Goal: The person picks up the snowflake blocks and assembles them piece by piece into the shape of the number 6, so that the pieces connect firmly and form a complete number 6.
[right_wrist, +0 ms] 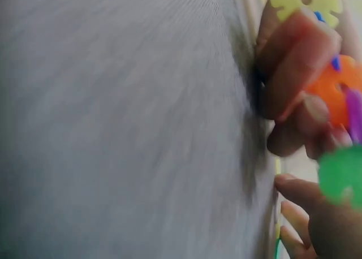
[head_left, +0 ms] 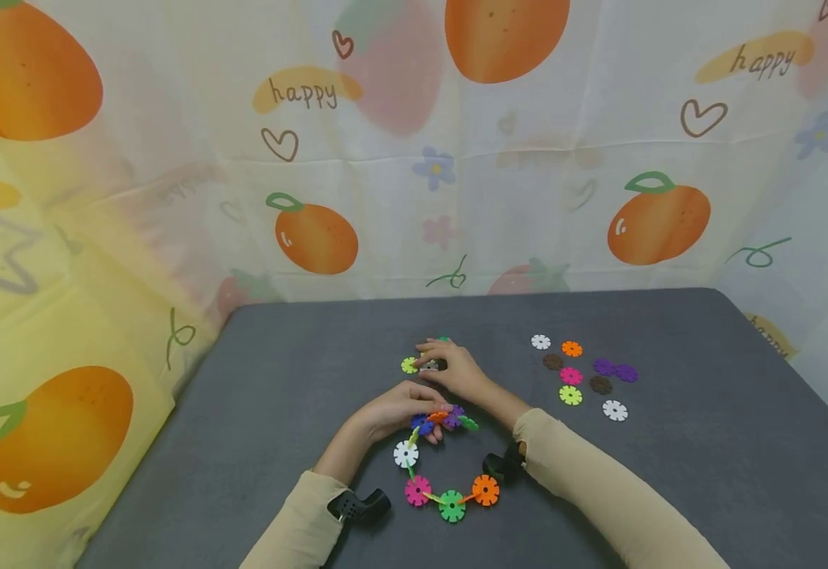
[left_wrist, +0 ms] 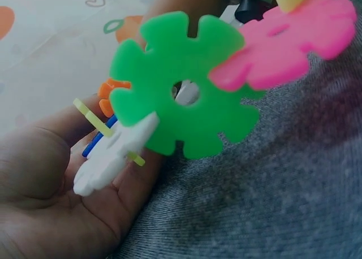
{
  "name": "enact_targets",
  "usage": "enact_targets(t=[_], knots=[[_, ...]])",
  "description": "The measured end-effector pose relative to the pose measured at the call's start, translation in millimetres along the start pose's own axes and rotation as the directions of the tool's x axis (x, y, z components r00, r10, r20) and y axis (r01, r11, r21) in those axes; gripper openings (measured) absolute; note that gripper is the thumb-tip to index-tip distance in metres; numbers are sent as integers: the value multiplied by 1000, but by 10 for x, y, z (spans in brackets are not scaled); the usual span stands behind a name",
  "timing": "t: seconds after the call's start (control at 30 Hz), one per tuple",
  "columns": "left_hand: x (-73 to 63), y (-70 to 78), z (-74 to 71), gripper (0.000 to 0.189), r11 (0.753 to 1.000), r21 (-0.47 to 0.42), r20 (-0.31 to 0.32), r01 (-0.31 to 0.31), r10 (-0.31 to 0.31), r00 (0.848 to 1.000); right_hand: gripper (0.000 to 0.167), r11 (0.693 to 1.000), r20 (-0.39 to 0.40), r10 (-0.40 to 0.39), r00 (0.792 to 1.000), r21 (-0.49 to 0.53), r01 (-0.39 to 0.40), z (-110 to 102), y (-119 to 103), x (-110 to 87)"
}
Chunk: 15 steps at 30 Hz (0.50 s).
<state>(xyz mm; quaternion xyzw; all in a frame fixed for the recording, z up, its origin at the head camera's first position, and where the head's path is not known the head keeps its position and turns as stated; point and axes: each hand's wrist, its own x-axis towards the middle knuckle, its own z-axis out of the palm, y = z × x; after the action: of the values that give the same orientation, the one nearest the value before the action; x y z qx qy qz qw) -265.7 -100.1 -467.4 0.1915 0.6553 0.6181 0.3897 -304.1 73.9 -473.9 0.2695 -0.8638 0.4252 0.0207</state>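
Note:
My left hand (head_left: pixel 396 409) pinches the upper part of a curved chain of notched snowflake discs, near its orange disc (head_left: pixel 438 417) and purple disc (head_left: pixel 454 416). From there the chain curves down through a white disc (head_left: pixel 406 454), a pink disc (head_left: pixel 417 491) and a green disc (left_wrist: pixel 186 129) to an orange disc (head_left: pixel 486 491). Just beyond, my right hand (head_left: pixel 460 374) is over a few loose discs, its fingers spread and partly hiding them. A yellow-green disc (head_left: pixel 409 365) lies beside its fingertips. Whether those fingertips touch a disc is unclear.
To the right lie several loose discs, among them a pink one (head_left: pixel 571 376), a white one (head_left: pixel 615 410) and two purple ones (head_left: pixel 615 369) that touch or overlap. A grey cloth (head_left: pixel 300 356) covers the table. Behind it hangs a fruit-print curtain (head_left: pixel 385 213).

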Motion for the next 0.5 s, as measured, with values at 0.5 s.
enact_targets(t=[0.5], knots=[[37,-1,15,30,1000,23,-73,-6,8,997,22,995,-27,90,996,-31,-91,-476,125,-579]])
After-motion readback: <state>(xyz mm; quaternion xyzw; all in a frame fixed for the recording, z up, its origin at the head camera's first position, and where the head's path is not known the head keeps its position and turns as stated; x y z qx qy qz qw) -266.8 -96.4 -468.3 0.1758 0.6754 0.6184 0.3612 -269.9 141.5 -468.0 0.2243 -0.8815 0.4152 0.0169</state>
